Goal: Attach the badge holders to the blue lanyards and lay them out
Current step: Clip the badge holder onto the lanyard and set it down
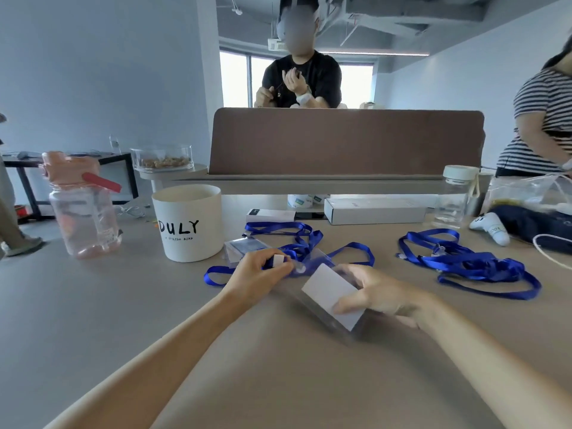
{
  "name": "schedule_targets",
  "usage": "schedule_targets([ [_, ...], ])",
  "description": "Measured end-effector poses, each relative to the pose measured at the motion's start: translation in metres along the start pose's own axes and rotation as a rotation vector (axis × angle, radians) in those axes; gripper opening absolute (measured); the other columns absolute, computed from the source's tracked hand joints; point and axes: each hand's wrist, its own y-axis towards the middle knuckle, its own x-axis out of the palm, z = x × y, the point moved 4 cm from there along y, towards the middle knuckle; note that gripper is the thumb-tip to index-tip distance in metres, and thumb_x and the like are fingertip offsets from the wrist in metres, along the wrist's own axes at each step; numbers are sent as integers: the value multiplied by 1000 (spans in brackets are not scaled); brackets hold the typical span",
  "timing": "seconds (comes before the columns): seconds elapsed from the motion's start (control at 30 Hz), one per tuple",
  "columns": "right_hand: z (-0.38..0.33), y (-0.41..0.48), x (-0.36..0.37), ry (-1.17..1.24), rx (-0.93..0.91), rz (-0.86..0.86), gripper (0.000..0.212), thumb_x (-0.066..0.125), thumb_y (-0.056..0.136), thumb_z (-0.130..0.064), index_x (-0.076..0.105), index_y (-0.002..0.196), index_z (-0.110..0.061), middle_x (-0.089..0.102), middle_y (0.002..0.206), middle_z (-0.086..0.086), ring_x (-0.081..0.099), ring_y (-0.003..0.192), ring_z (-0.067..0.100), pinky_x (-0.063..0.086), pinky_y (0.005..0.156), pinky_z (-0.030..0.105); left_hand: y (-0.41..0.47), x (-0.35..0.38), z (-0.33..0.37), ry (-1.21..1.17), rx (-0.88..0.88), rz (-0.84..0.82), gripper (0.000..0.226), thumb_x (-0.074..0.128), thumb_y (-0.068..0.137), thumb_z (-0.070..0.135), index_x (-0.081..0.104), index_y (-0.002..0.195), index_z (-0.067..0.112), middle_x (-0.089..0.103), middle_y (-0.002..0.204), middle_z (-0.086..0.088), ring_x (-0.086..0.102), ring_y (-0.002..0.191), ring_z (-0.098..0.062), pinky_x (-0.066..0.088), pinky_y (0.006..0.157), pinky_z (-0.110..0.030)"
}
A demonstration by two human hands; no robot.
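Observation:
A clear badge holder (332, 297) with a white card inside lies tilted on the table, and my right hand (376, 294) grips its right side. My left hand (261, 272) pinches the clip end of a blue lanyard (353, 250) just left of the holder's top edge. That lanyard loops across the table behind both hands. A small stack of clear badge holders (244, 247) sits behind my left hand. A tangled pile of blue lanyards (470, 263) lies to the right.
A white cup marked DULY (188, 222) stands behind my left hand, a pink water bottle (82, 205) further left. White boxes (374, 210), a clear bottle (453, 199) and a bag (532, 221) line the back, under a brown divider (345, 140). Two people are beyond it.

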Motion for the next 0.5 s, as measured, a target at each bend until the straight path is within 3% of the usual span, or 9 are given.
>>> schedule_targets([
  [0.1,6,-30,-27,87,-2,285,57,87,65,-14,59,113,-28,63,115,7,65,101,23,58,78,34,6,16,21,-24,-6,-82,15,61,90,20,71,79,17,64,69,1,53,65,-4,42,63,-18],
  [0.2,15,-68,-61,507,-85,619,51,83,70,-2,60,114,-10,70,107,17,73,80,26,58,59,28,13,40,45,-43,-10,-129,14,59,90,16,70,81,13,63,74,-3,54,63,-3,43,62,-15],
  [0.27,21,-97,-82,766,-135,783,40,76,78,1,59,114,-5,72,102,19,72,72,22,57,53,24,13,68,66,-17,10,-212,16,62,89,17,69,76,12,59,72,-4,49,61,-7,39,62,-21],
  [0.37,29,-141,-107,979,-194,896,31,61,88,3,57,116,-9,69,104,18,68,81,22,59,55,24,2,120,106,19,80,-353,15,69,86,25,70,71,26,63,74,6,50,69,-7,39,71,-24],
  [0.5,33,-196,-128,829,-253,912,44,51,90,12,54,128,-9,68,117,18,69,90,26,57,56,25,-21,188,163,66,186,-490,11,70,83,37,73,73,36,59,59,22,50,61,1,40,68,-19],
])
